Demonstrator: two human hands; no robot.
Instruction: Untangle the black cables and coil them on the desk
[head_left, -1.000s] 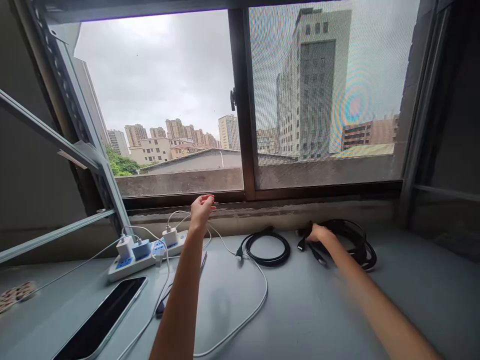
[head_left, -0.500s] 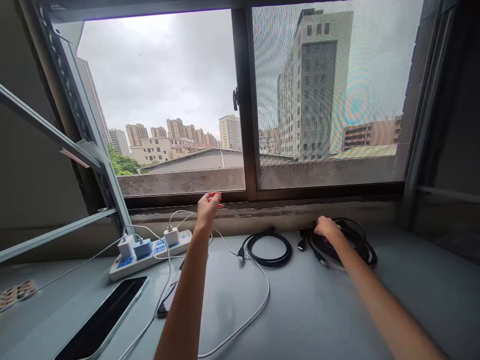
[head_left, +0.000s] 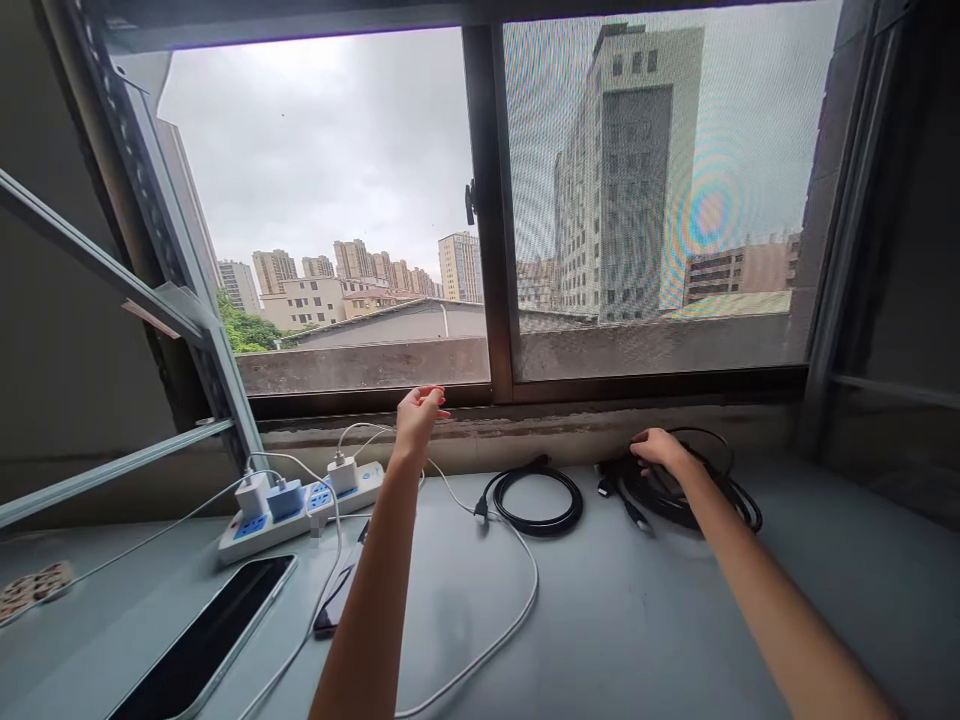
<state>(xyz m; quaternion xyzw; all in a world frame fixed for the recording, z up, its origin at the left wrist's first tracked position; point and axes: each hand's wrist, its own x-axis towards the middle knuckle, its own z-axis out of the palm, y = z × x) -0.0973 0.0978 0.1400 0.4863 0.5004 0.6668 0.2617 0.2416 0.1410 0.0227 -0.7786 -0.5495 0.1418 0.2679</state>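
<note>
Window (head_left: 491, 250) behind our desk (head_left: 585, 620); our left hand (head_left: 418, 418) hangs loosely released, our right hand (head_left: 660, 450) touches the larger black coil (head_left: 664, 507), grip unclear.

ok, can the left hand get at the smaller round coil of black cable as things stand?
Looks like yes: the left hand is raised left of the coil, nothing tall standing between; only a thin white cable runs by its black plug.
</note>
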